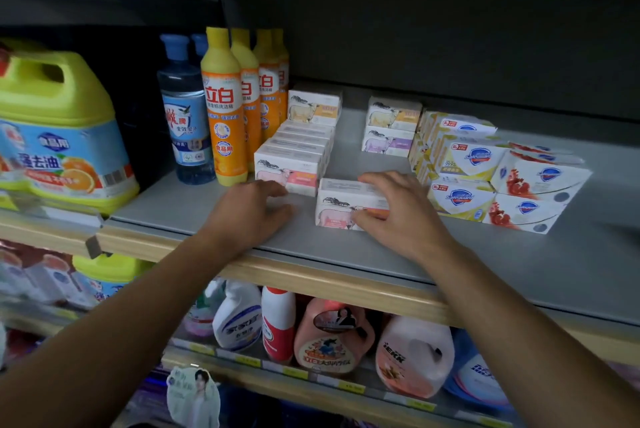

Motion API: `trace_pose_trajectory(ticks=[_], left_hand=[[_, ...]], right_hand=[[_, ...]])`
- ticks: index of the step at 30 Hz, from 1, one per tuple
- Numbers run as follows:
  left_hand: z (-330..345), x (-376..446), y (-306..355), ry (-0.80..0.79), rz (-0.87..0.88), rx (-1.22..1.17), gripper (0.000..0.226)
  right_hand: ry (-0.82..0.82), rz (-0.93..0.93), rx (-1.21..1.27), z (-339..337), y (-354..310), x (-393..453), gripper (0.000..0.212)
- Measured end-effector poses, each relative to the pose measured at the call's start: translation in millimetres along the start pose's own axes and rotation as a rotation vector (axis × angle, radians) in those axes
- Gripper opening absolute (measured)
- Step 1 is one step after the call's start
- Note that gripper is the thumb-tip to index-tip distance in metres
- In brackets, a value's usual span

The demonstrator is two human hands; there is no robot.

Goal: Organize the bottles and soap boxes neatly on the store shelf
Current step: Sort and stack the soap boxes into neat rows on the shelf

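The right hand (398, 216) grips a pink sheep-print soap box (341, 204), fingers curled over its top and thumb against its front face, the box standing on the grey shelf (381, 254) near the front edge. Just to its left, the left hand (254, 216) rests on the shelf with fingers loosely bent, holding nothing, its fingertips touching the front box of a row of matching soap boxes (294, 157). Beyond that row stand yellow dish soap bottles (223, 109) and a blue-capped clear bottle (185, 109). To the right of the gripping fingers sit stacked Safeguard soap boxes (485, 171).
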State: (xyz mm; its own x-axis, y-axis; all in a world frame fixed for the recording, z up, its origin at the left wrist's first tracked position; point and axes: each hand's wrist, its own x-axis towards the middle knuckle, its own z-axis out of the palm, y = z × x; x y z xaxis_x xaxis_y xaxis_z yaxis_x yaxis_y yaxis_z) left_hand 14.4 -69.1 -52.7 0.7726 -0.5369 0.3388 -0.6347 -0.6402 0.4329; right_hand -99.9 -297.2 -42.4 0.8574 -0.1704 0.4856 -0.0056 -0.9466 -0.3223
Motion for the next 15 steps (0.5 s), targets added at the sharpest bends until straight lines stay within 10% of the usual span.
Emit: trace_pose_trajectory(ticks=[6,15], left_hand=[[-6,-1,-22,-0.051,0.036,0.186,0.039],[4,4,-32,-0.109,0.015,0.248,0.049]], right_hand=[[-0.153,0.009,-0.046,-9,-7,24,0.048],[0.206,0.021,0.004,-19,-25,108,0.048]])
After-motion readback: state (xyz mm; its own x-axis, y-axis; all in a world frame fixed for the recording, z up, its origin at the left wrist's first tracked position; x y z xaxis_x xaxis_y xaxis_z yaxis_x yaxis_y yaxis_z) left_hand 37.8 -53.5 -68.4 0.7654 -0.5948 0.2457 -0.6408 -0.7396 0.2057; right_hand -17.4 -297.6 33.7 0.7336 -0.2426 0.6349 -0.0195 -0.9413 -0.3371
